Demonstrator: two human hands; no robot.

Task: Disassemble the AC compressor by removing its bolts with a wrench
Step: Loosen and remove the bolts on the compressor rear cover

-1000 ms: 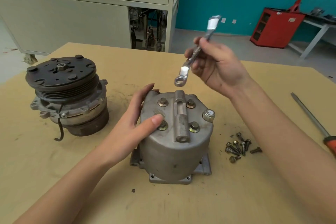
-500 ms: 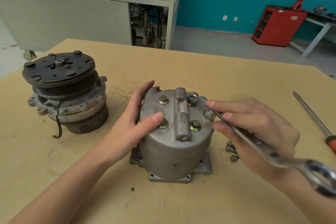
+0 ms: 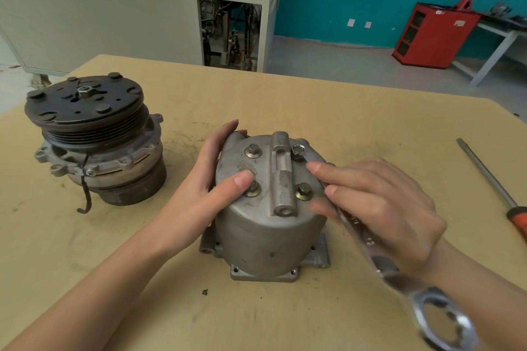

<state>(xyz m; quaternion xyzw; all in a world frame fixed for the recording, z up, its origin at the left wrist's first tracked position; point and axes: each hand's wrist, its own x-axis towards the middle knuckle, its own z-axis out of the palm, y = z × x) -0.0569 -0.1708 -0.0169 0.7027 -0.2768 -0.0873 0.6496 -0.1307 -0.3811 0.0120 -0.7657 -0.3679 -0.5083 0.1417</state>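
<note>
2 hands: left point(image 3: 205, 188) clasps housing point(image 3: 256, 234) edge, right point(image 3: 379, 208) holds wrench point(image 3: 387, 271) on bolt point(image 3: 299, 149).

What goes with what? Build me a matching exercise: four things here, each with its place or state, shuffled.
1 silver ring-ended wrench
2 orange-handled steel screwdriver
3 black-faced pulley unit
4 grey cast-metal compressor housing

A steadied by left hand
B lies alone, far right
C stands untouched, left
D held in right hand

Pairs: 1-D, 2-B, 3-C, 4-A

Workshop: stained counter point(image 3: 285, 100) w/ compressor point(image 3: 265, 231), wrench point(image 3: 358, 234) & screwdriver point(image 3: 484, 171); red tool cabinet point(image 3: 436, 37), grey machine housing point(image 3: 99, 23) w/ exposed wiring point(image 3: 231, 34), bare concrete floor point(image 3: 342, 63) in bkgd.
</note>
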